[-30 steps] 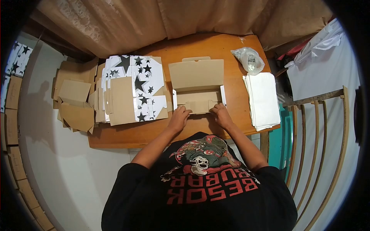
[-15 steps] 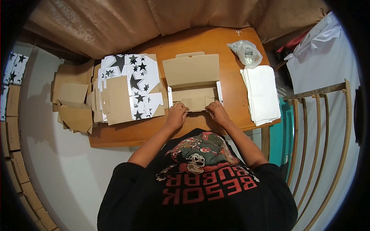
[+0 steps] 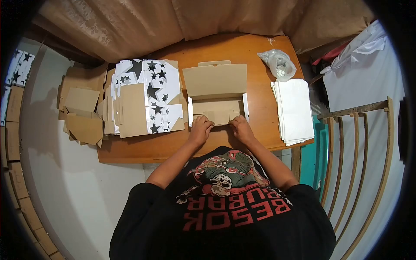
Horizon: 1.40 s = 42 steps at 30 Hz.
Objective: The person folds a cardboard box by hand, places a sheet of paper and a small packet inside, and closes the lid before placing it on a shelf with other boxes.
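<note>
A part-folded cardboard box [image 3: 214, 82] stands in front of me, its lid raised at the back and its brown inside showing. White outer sides show at its left and right ends. My left hand [image 3: 200, 130] grips the left part of the box's front wall, fingers bent over the edge. My right hand [image 3: 241, 129] pinches the same wall farther right. Between the two hands, folded flaps lie along the front. The fingertips are partly hidden behind the cardboard and the knuckles.
Flat star-printed box blanks [image 3: 162, 93] are stacked left of the box, with loose brown cardboard [image 3: 82, 104] beyond. A stack of white sheets [image 3: 294, 110] and a clear plastic bag [image 3: 279, 65] lie at the right. A wooden rack [image 3: 366, 147] stands beside the table [image 3: 169, 149].
My right hand has shifted slightly left along the front wall. My left hand keeps nearly the same place. The whole view has tilted a little.
</note>
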### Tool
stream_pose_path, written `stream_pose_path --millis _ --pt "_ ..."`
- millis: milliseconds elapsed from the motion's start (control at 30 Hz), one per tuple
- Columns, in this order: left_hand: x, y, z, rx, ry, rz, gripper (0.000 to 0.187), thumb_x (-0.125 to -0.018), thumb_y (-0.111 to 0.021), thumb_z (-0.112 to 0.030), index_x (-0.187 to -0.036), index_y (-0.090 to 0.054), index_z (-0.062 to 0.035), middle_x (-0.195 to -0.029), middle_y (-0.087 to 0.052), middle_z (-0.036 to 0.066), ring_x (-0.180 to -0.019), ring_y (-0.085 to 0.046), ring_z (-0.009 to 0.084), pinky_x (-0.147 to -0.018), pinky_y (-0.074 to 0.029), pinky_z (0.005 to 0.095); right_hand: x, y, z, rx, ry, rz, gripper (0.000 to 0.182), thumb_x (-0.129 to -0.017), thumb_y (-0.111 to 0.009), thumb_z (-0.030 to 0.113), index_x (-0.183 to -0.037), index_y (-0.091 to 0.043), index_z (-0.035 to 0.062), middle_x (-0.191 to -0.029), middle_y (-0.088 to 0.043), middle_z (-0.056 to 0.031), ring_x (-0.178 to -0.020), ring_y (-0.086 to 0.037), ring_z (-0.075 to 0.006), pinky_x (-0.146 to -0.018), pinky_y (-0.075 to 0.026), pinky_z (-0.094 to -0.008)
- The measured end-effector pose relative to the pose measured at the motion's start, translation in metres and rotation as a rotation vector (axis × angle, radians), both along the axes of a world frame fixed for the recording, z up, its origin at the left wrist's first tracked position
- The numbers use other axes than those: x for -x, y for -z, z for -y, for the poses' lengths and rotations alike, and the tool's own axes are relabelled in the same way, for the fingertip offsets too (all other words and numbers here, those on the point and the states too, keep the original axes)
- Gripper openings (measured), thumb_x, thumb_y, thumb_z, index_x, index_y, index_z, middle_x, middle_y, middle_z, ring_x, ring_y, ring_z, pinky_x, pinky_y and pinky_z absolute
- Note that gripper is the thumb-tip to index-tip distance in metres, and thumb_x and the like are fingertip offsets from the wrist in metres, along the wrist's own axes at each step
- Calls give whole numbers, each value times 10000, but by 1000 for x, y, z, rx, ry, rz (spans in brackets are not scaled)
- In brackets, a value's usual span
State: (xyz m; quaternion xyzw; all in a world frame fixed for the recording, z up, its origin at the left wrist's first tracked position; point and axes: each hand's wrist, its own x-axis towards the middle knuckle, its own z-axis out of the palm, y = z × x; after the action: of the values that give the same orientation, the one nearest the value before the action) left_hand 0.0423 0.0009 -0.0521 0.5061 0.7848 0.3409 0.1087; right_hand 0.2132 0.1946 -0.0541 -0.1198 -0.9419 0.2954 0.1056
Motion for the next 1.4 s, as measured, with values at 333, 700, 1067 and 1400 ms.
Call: stream_pose_path --millis 333,700,1067,1400 --pt "1 -20 20 32 70 -271 310 -818 -716 -44 -1114 -731 -132 -1044 -603 62 -1038 -566 295 -911 -434 437 -13 -26 -10 -58 -54 66 442 -714 -707 -40 -1147 -738 48 -1053 -624 -122 -1062 -577 -339 -988 -502 -429" --pt "18 -12 20 -16 278 -185 378 -898 -674 -69 -1272 -662 -128 -1170 -617 130 -1129 -571 332 -1000 -418 445 -2 -31 -23 -116 -109 253 323 -725 -764 40 -1045 -740 77 -1024 -638 -116 -1069 -574 -338 -965 -494 -461" --pt "43 13 54 -136 -557 548 644 -1052 -658 -264 -1588 -405 -12 -693 -468 -27 -621 -431 70 -589 -396 247 -17 -24 -65 395 548 54 559 -958 -745 258 -1429 -560 22 -736 -601 -122 -672 -595 -225 -663 -487 -358" --pt "44 73 50 -92 -376 699 750 -1010 -708 -251 -1652 -340 -126 -650 -394 -4 -604 -371 109 -560 -349 323 -12 5 -61 432 458 211 514 -989 -668 263 -1429 -551 25 -745 -713 -178 -689 -704 -306 -693 -536 -428"
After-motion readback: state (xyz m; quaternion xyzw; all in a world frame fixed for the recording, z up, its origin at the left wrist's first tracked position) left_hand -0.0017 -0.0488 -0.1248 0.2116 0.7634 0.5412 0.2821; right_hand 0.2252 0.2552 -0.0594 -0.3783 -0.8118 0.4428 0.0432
